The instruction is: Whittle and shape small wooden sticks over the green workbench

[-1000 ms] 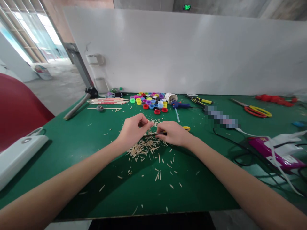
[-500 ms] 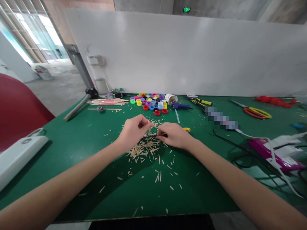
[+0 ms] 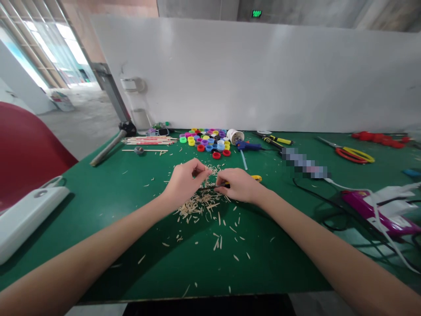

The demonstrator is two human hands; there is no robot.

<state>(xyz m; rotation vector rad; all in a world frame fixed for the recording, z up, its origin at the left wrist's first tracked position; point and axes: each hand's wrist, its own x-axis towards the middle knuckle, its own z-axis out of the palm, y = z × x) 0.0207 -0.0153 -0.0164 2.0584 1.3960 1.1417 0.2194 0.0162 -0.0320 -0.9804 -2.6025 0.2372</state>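
So everything here sits around the shavings pile [image 3: 192,206], a messy heap of pale wood bits on a green table [image 3: 263,267]. The left hand [image 3: 184,182] is just above the pile's far edge, thumb and finger pinched on a thin wood piece [image 3: 206,179]. That piece is tiny and mostly covered by the fingers, so I can't tell its full shape. The right hand [image 3: 238,184] is just right of the pile, curled around a yellow-handled cutter [image 3: 256,178], with its dark blade pointing left over the shavings, right under the wood piece. Can't tell from here if blade and wood actually touch.

Beyond the pile there's a bunch of colourful caps [image 3: 208,142], with a white cup [image 3: 234,136] tipped on its side next to them. Further right of the pile: a blue glue gun [image 3: 249,145], then scissors [image 3: 354,154] with red and yellow handles, and a purple power strip [image 3: 378,213] nearer the person. Past the pile to the left are a bundle of sticks [image 3: 151,140] and a hammer [image 3: 110,148]. Loose slivers are scattered on the near side of the pile too.
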